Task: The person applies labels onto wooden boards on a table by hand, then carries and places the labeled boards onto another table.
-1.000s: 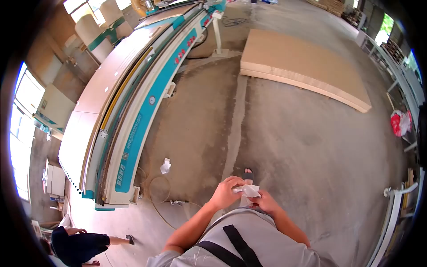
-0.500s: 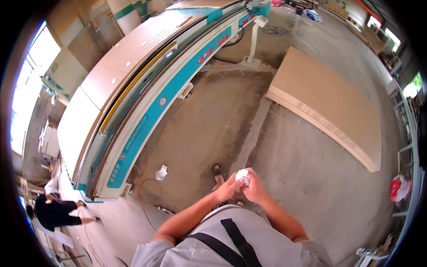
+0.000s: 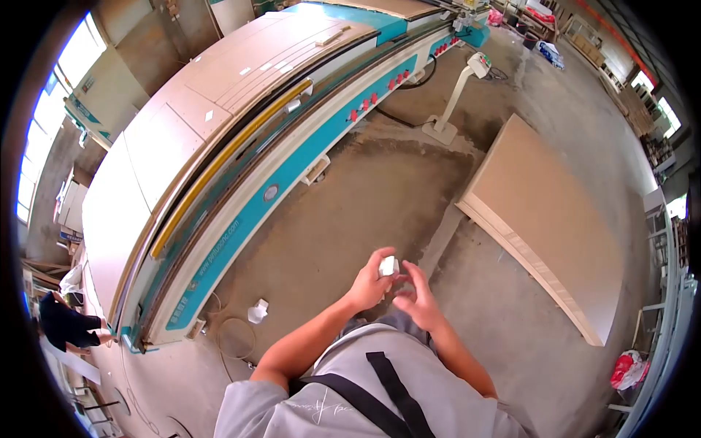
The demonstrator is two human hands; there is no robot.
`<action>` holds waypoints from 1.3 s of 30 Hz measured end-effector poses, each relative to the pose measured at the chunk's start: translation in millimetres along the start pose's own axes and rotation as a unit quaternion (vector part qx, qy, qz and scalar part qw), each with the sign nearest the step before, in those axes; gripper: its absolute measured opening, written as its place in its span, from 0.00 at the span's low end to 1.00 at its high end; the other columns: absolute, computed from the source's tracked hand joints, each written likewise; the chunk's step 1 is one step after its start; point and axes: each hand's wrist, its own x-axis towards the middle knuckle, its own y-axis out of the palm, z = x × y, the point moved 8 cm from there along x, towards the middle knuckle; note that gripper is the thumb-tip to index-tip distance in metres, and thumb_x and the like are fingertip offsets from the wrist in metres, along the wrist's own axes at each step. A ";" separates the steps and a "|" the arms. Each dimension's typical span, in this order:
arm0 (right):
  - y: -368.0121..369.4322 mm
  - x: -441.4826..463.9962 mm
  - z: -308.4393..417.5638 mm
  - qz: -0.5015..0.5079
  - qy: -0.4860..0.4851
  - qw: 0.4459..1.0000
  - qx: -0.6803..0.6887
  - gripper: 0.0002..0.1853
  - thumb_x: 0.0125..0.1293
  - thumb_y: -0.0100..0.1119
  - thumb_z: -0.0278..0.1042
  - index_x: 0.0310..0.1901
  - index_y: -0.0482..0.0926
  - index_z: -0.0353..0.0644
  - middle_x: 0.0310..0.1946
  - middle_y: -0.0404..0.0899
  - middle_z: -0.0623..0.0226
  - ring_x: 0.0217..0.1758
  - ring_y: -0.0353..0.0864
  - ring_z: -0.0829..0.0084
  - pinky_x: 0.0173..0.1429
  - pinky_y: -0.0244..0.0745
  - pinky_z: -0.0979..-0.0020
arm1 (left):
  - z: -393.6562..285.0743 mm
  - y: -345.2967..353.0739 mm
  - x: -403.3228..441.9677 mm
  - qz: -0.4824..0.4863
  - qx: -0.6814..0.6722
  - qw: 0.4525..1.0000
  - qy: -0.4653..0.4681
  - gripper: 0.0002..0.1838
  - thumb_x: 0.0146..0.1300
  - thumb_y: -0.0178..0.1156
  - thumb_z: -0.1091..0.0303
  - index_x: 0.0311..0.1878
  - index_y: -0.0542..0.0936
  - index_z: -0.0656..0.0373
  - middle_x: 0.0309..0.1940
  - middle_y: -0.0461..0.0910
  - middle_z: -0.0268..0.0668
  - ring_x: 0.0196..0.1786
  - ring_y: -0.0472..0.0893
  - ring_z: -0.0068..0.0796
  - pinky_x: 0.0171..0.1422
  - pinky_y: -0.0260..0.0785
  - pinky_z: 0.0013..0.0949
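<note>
In front of my waist, my left hand (image 3: 369,283) is closed around a small white object (image 3: 388,266). It looks like a folded wad or a little stack of paper, but its exact kind is too small to make out. My right hand (image 3: 420,299) is just to the right of it, fingers apart and curled, holding nothing that I can see. A crumpled white scrap (image 3: 258,311) lies on the floor to the left of my arms.
A long machine with a teal side (image 3: 255,208) runs along my left, with cut panels (image 3: 179,124) bearing small white labels. A stack of brown boards (image 3: 548,212) lies at right. A control pedestal (image 3: 456,95) stands ahead. A person (image 3: 66,321) bends at far left.
My right hand has come off the white object and opened. My left hand keeps it and has moved slightly up and left. The view has shifted, and the person at left has moved left.
</note>
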 end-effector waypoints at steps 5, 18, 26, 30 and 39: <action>29.3 99.2 -62.1 0.122 0.254 0.699 0.658 0.41 0.79 0.61 0.54 0.85 0.53 0.57 0.73 0.71 0.70 0.72 0.76 0.62 0.68 0.79 0.50 | -37.3 -29.9 74.2 -0.059 0.180 0.967 0.168 0.43 0.58 0.64 0.85 0.79 0.66 0.54 0.63 0.75 0.53 0.62 0.80 0.52 0.61 0.80 0.47; -149.1 469.9 -236.2 0.179 0.085 0.973 -0.119 0.17 0.69 0.63 0.33 0.58 0.84 0.42 0.47 0.87 0.51 0.52 0.87 0.48 0.57 0.82 0.54 | -135.5 -146.2 389.3 -0.045 0.410 0.902 0.132 0.47 0.62 0.74 0.54 0.81 0.65 0.56 0.81 0.61 0.52 0.80 0.65 0.59 0.82 0.61 0.55; -217.8 446.0 -459.7 0.465 0.403 0.764 -0.194 0.15 0.63 0.67 0.39 0.48 0.89 0.42 0.46 0.90 0.49 0.48 0.90 0.51 0.52 0.83 0.54 | -169.5 -264.0 489.6 -0.122 0.351 0.920 0.121 0.33 0.65 0.71 0.62 0.72 0.75 0.60 0.78 0.65 0.53 0.77 0.68 0.57 0.80 0.64 0.50; -167.9 562.0 -449.7 0.397 0.471 0.766 -0.185 0.17 0.65 0.63 0.38 0.51 0.87 0.39 0.49 0.88 0.47 0.52 0.88 0.50 0.56 0.81 0.54 | -178.7 -340.4 558.8 -0.130 0.335 0.927 0.109 0.31 0.65 0.70 0.63 0.69 0.76 0.62 0.77 0.66 0.52 0.76 0.69 0.56 0.79 0.66 0.49; -67.9 828.2 -382.5 0.391 0.344 0.839 -0.161 0.21 0.70 0.54 0.37 0.57 0.81 0.32 0.56 0.84 0.41 0.59 0.84 0.47 0.64 0.77 0.52 | -249.4 -518.4 660.9 -0.184 0.297 0.925 0.151 0.24 0.64 0.68 0.66 0.63 0.80 0.62 0.68 0.76 0.50 0.71 0.75 0.53 0.77 0.68 0.47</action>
